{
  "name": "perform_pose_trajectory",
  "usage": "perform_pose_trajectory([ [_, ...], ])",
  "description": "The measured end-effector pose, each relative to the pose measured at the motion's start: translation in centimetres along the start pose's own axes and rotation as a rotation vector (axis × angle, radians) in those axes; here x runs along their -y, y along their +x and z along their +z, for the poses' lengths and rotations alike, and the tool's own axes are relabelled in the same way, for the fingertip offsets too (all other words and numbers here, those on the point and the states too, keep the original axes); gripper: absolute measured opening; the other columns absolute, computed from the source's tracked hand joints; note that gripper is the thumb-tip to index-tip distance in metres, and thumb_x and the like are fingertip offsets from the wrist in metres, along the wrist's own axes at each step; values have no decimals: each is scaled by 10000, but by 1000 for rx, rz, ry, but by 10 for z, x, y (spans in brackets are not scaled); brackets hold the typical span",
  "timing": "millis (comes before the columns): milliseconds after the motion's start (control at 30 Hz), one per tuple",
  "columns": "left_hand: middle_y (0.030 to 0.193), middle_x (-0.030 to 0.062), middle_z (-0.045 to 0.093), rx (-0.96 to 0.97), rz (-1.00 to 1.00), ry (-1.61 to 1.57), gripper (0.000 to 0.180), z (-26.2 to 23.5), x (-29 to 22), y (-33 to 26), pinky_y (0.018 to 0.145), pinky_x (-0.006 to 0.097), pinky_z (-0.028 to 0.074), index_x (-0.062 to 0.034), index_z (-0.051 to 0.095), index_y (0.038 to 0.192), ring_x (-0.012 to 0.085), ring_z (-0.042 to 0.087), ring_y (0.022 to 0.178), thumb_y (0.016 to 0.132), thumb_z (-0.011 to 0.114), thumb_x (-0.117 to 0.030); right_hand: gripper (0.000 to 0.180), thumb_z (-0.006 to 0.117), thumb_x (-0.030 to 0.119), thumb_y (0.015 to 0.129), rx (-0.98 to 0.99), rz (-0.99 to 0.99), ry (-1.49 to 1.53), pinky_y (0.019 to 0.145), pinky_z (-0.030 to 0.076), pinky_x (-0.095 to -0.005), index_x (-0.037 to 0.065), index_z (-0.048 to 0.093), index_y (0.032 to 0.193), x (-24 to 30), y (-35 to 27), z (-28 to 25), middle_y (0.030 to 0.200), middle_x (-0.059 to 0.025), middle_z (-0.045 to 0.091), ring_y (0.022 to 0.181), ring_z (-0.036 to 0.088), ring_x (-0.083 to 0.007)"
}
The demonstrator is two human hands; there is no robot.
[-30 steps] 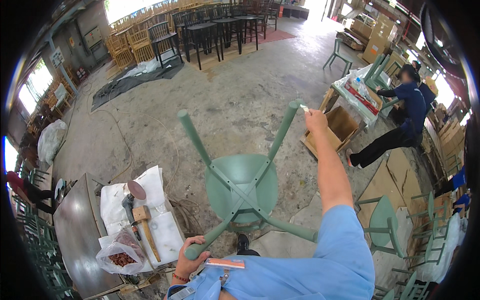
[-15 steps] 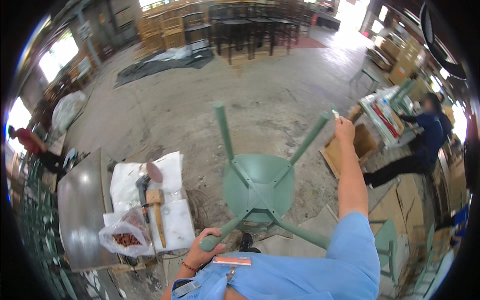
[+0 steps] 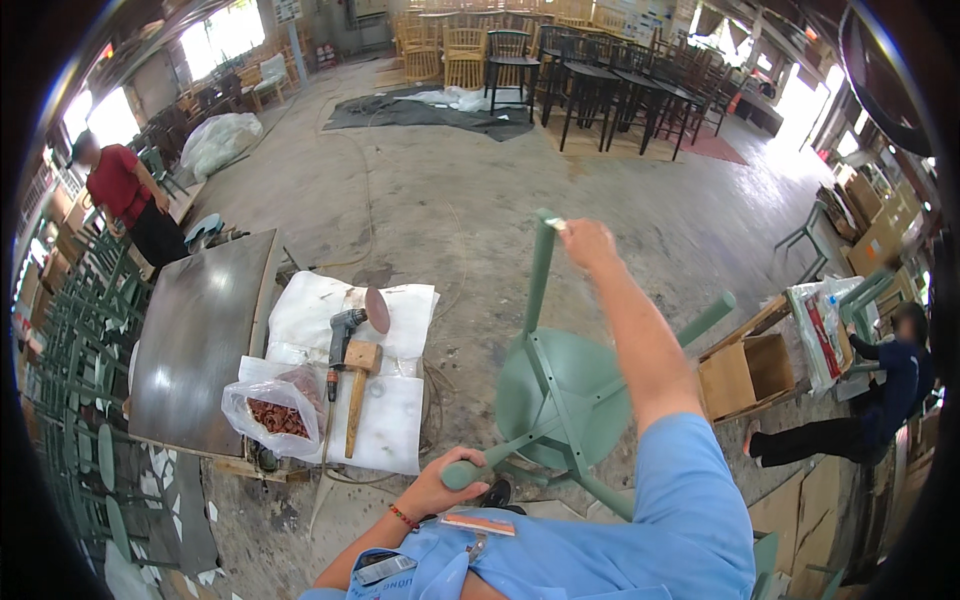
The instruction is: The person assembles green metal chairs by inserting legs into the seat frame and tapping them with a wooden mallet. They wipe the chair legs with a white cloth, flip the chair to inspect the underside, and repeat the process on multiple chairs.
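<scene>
An upside-down green wooden chair or stool (image 3: 590, 380) stands before me, its legs pointing up and crossed by an X-shaped brace. My left hand (image 3: 435, 487) is closed around the near left leg, close to its end. My right hand (image 3: 588, 245) reaches over to the far left leg (image 3: 538, 275). Between its fingers is a small pale-handled tool, apparently a paintbrush (image 3: 556, 224), at the top of that leg. Whether the brush tip touches the wood is hard to tell. The far right leg (image 3: 708, 318) stands free of both hands.
Left of me, white foam sheets (image 3: 400, 400) bear a mallet (image 3: 358, 385), a drill with sanding disc (image 3: 347, 325) and a bag of brown pieces (image 3: 275, 415). Beside them stands a metal-topped table (image 3: 205, 340). A cardboard box (image 3: 735, 380) sits right; people work at both sides.
My right hand has moved from beside the far right leg to the far left leg's end, bringing the brush along. My left hand keeps its hold. The view has turned leftward.
</scene>
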State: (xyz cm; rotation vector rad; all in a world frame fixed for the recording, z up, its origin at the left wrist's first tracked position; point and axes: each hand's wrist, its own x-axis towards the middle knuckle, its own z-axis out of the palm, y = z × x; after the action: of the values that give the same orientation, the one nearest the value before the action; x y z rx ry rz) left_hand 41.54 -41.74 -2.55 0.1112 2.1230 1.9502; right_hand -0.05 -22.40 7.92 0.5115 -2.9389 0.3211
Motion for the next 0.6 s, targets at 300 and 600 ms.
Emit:
perform_pose_trajectory([
  [300, 1161, 62, 614, -17, -21, -58, 388, 2, 5, -3, 1032, 384, 428, -92, 554, 1098, 226, 536, 1222, 808, 798, -173, 249, 585, 271, 913, -24, 111, 216, 780, 490, -461, 75, 715, 994, -5, 0, 9, 864, -168, 692, 870, 648, -363],
  [600, 1170, 65, 608, -34, 20, -30, 373, 3, 3, -2, 1000, 357, 437, -90, 550, 1101, 204, 553, 1169, 818, 784, -159, 286, 599, 297, 906, -163, 151, 317, 802, 486, -462, 98, 717, 1072, -5, -20, 22, 945, -174, 702, 914, 645, -372],
])
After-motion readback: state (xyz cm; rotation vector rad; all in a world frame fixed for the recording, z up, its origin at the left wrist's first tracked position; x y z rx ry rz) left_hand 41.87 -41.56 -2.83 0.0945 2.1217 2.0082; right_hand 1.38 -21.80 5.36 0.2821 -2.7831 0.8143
